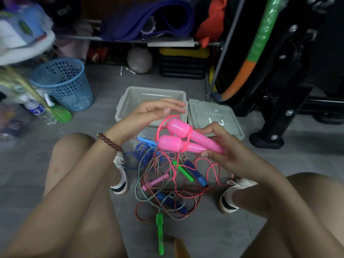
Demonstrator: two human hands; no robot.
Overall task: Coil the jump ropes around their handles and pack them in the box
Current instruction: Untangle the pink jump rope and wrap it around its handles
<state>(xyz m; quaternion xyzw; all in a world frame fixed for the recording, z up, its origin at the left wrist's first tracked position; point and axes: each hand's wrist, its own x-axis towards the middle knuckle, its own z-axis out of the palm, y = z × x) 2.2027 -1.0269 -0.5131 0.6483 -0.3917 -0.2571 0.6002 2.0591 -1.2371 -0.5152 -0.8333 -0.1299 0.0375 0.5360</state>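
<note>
Open grey plastic box (128,106) on the tiled floor in front of me, nothing visible inside it; this is my reference. Its flat grey lid (214,116) lies just right of the box, touching or nearly so. On the near side of the box, between my shoes, sits the loose tangle of jump ropes (163,185): blue, green-and-red twisted and pink cords, with blue, green and small pink handles mixed in, none coiled. My right hand (230,155) is raised over the near right corner of the box, fingers and thumb curled round the tapered ends of the pair of bright pink plastic handles (184,140), held side by side with the bulbous ends pointing left. My left hand (149,112) hovers above the box's near edge, fingers straight and close together, palm down. The thin pink cord (161,125) makes one loop round the handle heads, rising just under those left fingertips; I cannot tell whether they touch it. The rest of the cord trails down into the tangle. Judgement: wrapping is barely begun, packing not started. To do it well: clamp both handles firmly together, take the cord in the left hand, lay turns snug and side by side from the heads toward the grip, and draw slack slowly, since the trailing cord may snag the other ropes.
</note>
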